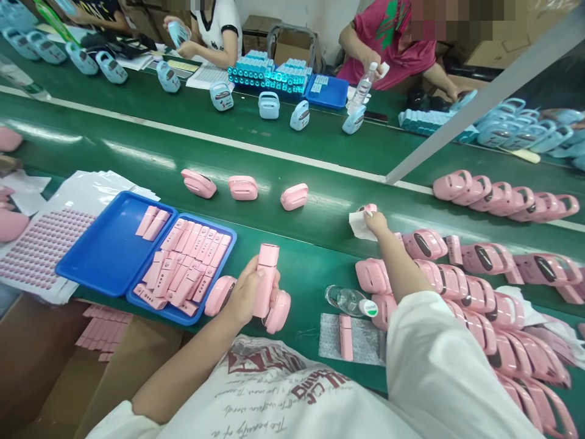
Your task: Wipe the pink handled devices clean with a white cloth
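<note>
My left hand point(247, 292) is wrapped round a pink rectangular stick point(265, 281), held upright above the green table. Pink rounded cases lie beside it, one point(220, 296) to its left and another point(278, 311) to its right. My right hand point(375, 223) reaches forward onto the green belt, its fingers closed on a white cloth point(361, 226). Just behind the cloth, a small pink item point(368, 208) shows, mostly covered by cloth and fingers. Three pink cases, one of them point(294, 197) nearest the cloth, stand on the belt to the left.
Blue trays point(119, 242) with pink sticks point(185, 266) lie at left. A clear bottle point(345, 299) lies near my right sleeve. Pink cases point(487, 258) fill the right side. A slanted metal post point(461, 100) rises at right. Across the belt, people handle blue cases point(269, 105).
</note>
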Motion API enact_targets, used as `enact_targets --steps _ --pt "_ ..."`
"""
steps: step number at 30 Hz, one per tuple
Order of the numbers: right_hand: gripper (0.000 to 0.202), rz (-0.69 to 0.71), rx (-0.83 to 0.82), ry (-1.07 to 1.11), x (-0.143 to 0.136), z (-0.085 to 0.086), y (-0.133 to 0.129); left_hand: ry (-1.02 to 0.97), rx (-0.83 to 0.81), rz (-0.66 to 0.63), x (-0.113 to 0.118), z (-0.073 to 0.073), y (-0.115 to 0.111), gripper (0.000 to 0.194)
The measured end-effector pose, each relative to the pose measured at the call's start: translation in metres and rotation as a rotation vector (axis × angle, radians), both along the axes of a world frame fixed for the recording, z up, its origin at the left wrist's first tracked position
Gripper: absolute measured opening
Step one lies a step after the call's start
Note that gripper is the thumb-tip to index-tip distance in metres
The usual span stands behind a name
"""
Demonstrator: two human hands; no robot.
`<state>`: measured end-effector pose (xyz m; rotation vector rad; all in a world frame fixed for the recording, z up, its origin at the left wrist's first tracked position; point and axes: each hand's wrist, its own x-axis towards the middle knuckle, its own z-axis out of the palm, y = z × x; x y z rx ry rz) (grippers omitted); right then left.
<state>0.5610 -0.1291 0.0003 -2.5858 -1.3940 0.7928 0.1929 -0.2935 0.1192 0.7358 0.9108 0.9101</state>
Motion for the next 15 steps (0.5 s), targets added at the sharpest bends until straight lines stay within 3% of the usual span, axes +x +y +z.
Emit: enact_targets --steps 5,10,15 --pt "0.049 0.194 -0.074 0.200 -0.031 0.006 -0.026 -0.024 -0.001 0.023 -0.003 -0.002 0.002 0.023" --pt "0.061 0.500 -0.277 0.493 -0.068 0.016 -0.068 -0.050 0.036 -0.006 0.001 0.014 0.000 0.027" --pt "0.071 0.693 -0.413 0.590 -0.090 0.029 -0.087 -0.116 0.093 -0.058 0.001 0.025 -0.010 0.029"
